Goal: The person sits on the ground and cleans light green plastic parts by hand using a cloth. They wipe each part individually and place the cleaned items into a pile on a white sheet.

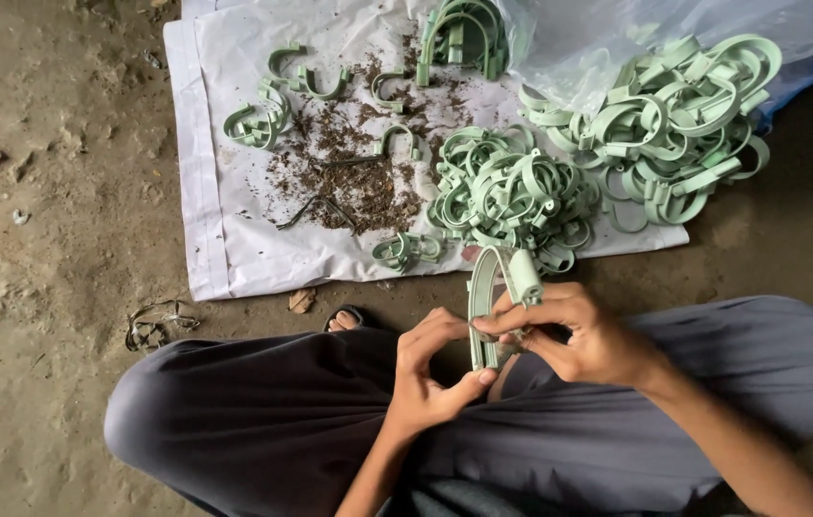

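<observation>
A pale green plastic clamp ring (pixel 495 304) is pinched between both hands above the lap: the left hand (pixel 430 371) is closed on its lower edge with thumb and forefinger, and the right hand (pixel 584 335) is clamped on its middle with fingertips (pixel 488 326) pressed together. Just beyond the ring, a heap of like rings (pixel 512 191) is piled on a white plastic sheet (pixel 210 172). Right of that heap a larger heap (pixel 679 120) is spread, partly under a clear plastic bag (pixel 598 33). Left of the heap, brown trimmings (pixel 349 177) and a few loose open clips (pixel 263 120) are scattered. The sheet is laid on a bare dirt floor (pixel 52 191). Grey trousers (pixel 272 412) are seen below the ring.
</observation>
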